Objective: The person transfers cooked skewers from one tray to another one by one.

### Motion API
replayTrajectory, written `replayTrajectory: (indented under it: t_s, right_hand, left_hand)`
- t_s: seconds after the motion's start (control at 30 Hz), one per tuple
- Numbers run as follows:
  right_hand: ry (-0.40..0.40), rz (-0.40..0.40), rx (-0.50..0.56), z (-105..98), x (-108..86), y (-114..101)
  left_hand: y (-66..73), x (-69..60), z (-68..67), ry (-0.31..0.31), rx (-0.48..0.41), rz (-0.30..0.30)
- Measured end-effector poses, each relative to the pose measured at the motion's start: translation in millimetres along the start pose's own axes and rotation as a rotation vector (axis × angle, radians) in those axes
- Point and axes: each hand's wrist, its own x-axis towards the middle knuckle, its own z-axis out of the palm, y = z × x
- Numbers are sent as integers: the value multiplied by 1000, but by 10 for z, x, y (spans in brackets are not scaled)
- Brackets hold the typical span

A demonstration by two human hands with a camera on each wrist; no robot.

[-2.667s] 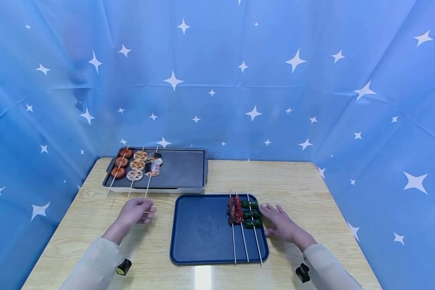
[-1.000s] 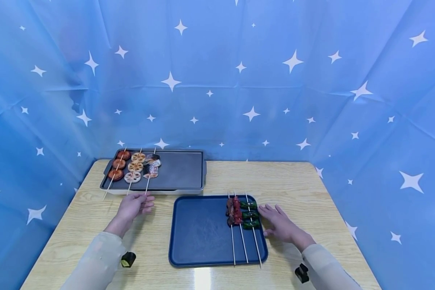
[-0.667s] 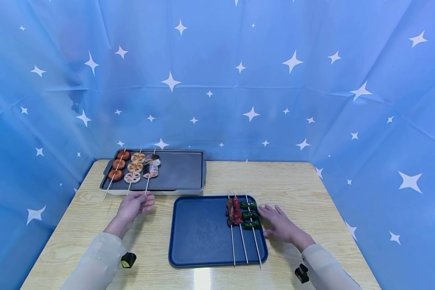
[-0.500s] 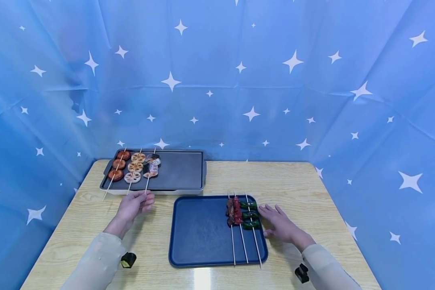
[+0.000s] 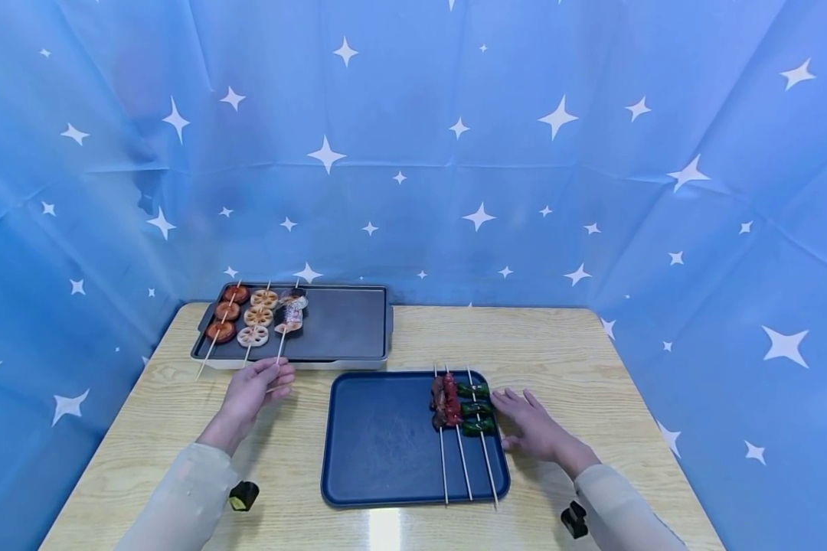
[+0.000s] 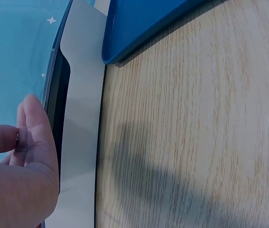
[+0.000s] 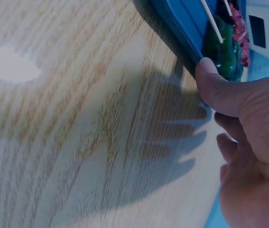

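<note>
My left hand (image 5: 253, 390) pinches the stick end of a fish skewer (image 5: 291, 314) between thumb and fingertips, at the front edge of the dark griddle (image 5: 348, 325). The fish pieces are over the griddle; whether they touch it I cannot tell. In the left wrist view, thumb and fingers (image 6: 37, 128) meet beside the griddle's side. My right hand (image 5: 540, 428) has its fingers spread against the right rim of the blue tray (image 5: 379, 436). Its thumb (image 7: 208, 71) touches that rim in the right wrist view, near a green pepper skewer (image 5: 478, 409).
Left of the fish lie a lotus root skewer (image 5: 258, 316) and a skewer of round brown slices (image 5: 226, 311). On the tray's right side are a red skewer (image 5: 452, 398) and a brown meat skewer (image 5: 438, 402). A starred blue curtain (image 5: 413, 191) surrounds the wooden table (image 5: 524, 344).
My left hand has moved forward to the fish skewer's stick and pinched it. Lately the fish has turned slightly and shifted a little. The right hand has kept its place at the tray.
</note>
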Motion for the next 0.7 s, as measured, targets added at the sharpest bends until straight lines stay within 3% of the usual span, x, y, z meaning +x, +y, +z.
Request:
replayTrajectory:
  t_s: [0.4,0.7]
  right_hand:
    - [3,-3,-8,-2,1,2]
    - [-4,6,3,5,10,9]
  left_hand:
    - [27,-45,64,1,-20,46]
    - [60,-85,161,-56,-50,90]
